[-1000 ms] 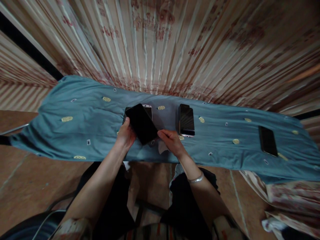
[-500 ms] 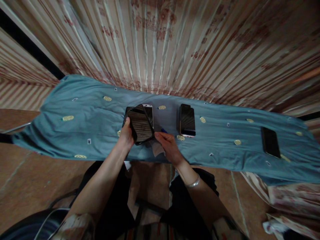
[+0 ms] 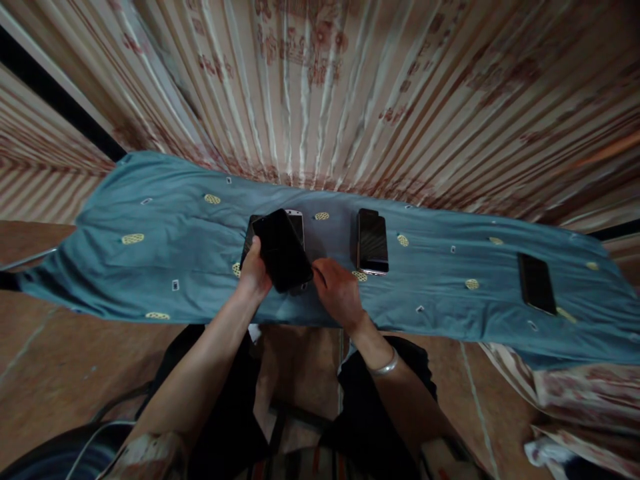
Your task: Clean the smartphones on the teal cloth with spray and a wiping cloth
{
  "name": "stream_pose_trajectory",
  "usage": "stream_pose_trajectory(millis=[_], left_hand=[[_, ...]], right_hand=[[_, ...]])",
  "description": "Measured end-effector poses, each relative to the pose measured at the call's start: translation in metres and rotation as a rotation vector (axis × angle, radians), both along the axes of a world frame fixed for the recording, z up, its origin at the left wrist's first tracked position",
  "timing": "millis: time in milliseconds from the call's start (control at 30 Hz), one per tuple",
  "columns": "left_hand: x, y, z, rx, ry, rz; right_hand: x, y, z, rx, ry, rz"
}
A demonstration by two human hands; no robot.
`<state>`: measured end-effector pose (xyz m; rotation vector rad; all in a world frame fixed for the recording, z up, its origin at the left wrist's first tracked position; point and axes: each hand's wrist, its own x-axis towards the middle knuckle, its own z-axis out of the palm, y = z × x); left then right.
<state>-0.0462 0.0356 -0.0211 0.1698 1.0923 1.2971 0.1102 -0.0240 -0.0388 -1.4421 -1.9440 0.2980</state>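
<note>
My left hand (image 3: 254, 272) grips a black phone (image 3: 283, 251) by its left edge and holds it tilted, screen up, just above the blue cloth (image 3: 165, 247). My right hand (image 3: 338, 290) touches the phone's lower right corner, fingers curled; whether it holds the small pale cloth seen earlier is hidden. Under the held phone lie a white phone (image 3: 296, 221) and another dark phone, mostly covered.
A stack of two dark phones (image 3: 373, 241) lies to the right of my hands. One more black phone (image 3: 536, 283) rests far right on the cloth. A striped patterned curtain (image 3: 320, 87) hangs behind. Bare floor and my dark-clad knees sit below the table edge.
The black phone has tipped so its screen no longer shows the curtain's reflection. My right hand has closed in on its lower right corner, and the pale cloth beneath it is out of sight.
</note>
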Motion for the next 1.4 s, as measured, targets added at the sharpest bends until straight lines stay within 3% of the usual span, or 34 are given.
stream_pose_trajectory(millis=[133, 267, 400, 600, 833, 1100, 1300, 1400], left_hand=[[0.002, -0.002, -0.001, -0.037, 0.020, 0.017], [0.002, -0.003, -0.005, -0.035, 0.049, 0.021], [0.003, -0.004, -0.006, -0.057, 0.078, 0.011], [0.008, -0.006, -0.006, -0.051, 0.046, -0.018], [0.006, -0.005, -0.010, -0.055, -0.006, -0.098], [0.012, -0.008, -0.003, -0.067, 0.045, -0.056], [0.005, -0.006, 0.005, -0.058, 0.086, 0.023], [0.005, -0.011, 0.006, -0.037, 0.076, -0.015]], right_hand=[[0.000, -0.004, 0.002, 0.039, -0.181, 0.077], [0.003, -0.006, 0.003, -0.003, -0.174, 0.129], [0.008, -0.005, 0.006, -0.152, 0.034, 0.209], [0.014, -0.002, 0.005, -0.421, 0.429, 0.200], [0.014, 0.000, 0.008, -0.582, 0.799, 0.325], [0.013, -0.005, -0.003, -0.655, 0.933, 0.140], [0.025, -0.004, -0.003, -0.601, 1.007, -0.026], [0.038, 0.000, 0.004, -0.526, 1.063, -0.101]])
